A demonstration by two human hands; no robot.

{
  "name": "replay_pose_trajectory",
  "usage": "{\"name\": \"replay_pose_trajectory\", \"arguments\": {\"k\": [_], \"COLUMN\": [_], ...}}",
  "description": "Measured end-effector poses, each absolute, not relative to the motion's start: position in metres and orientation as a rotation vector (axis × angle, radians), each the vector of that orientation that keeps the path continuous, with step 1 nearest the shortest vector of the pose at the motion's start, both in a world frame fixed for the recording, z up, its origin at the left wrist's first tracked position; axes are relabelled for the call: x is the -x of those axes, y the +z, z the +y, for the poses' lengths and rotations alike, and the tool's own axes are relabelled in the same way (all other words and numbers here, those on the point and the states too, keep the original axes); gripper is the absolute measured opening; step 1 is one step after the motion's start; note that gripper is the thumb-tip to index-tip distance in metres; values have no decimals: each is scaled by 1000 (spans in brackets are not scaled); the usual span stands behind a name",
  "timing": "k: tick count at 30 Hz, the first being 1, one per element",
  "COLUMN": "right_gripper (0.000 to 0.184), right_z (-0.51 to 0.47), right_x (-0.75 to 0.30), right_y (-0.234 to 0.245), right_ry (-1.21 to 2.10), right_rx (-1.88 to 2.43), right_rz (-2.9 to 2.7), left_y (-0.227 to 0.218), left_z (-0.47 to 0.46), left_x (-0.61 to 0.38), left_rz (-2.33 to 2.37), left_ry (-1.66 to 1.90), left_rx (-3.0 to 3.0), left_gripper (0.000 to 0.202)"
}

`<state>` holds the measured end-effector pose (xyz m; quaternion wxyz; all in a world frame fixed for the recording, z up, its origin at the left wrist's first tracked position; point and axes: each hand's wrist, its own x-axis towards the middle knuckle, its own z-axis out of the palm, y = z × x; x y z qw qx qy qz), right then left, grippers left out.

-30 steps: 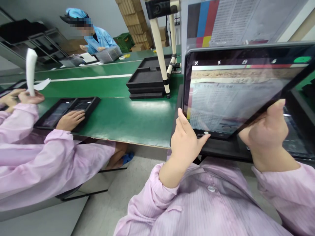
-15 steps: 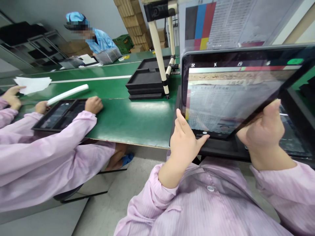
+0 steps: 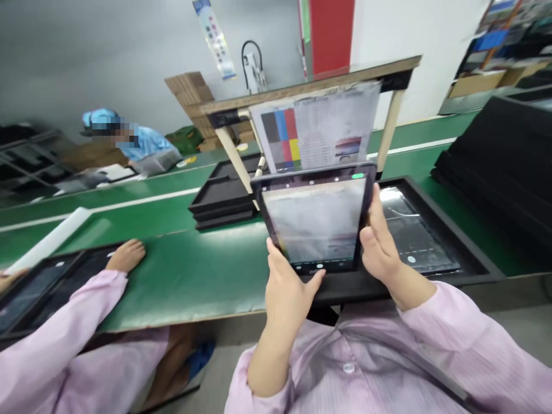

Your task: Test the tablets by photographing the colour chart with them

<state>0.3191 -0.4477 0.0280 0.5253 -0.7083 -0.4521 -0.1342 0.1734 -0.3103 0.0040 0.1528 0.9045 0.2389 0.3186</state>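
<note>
Upright before me is a tablet [image 3: 319, 224], its screen lit with a blurred camera picture. My left hand [image 3: 287, 287] grips its lower left corner, thumb by the bottom edge of the screen. At the right edge my right hand [image 3: 382, 247] is closed on it, some fingers hidden behind. Beyond the tablet hangs a printed test chart [image 3: 319, 126] with colour blocks and fine lines. Below and to the right lies a black foam tray [image 3: 470, 253], in which a second tablet [image 3: 420, 230] rests with reflections on its screen.
The chart hangs from a frame with cream pipe legs [image 3: 390, 129]. Stacked black trays stand on the green bench at left [image 3: 224, 201] and right [image 3: 487, 161]. A neighbour's hand [image 3: 126, 256] rests by another tray [image 3: 64, 282]. A person in blue [image 3: 142, 144] works across the bench.
My view has swung right and pulled back, bringing the whole chart frame into sight. The tablet now appears smaller and faces the chart; both hands still hold it.
</note>
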Motion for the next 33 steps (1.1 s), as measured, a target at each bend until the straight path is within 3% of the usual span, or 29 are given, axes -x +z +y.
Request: {"name": "replay_pose_trajectory", "arguments": {"k": [7,15,23,29,33], "right_gripper": [77,78,87,94,103], "right_z": [-464,-464,-464,-451,-464], "right_x": [-342,-344,-352,-364,-374], "right_y": [40,45,40,45,70], "right_ry": [-274,-534,-42,315,110], "right_rx": [1802,1779,1629,1867,1953], "right_rz": [-1348,-1388,-1320,-1178,-1004], "left_y": [0,-5,41,43,51], "left_z": [-302,-290,-298,-281,-267], "left_x": [-169,-162,-160,-155,-138], "left_rz": [715,557,613,657,862], "left_ry": [849,807,543,389,353], "left_rx": [-2591,-2579,-2347,-2380,-2550], "left_gripper": [124,118,114,92,82]}}
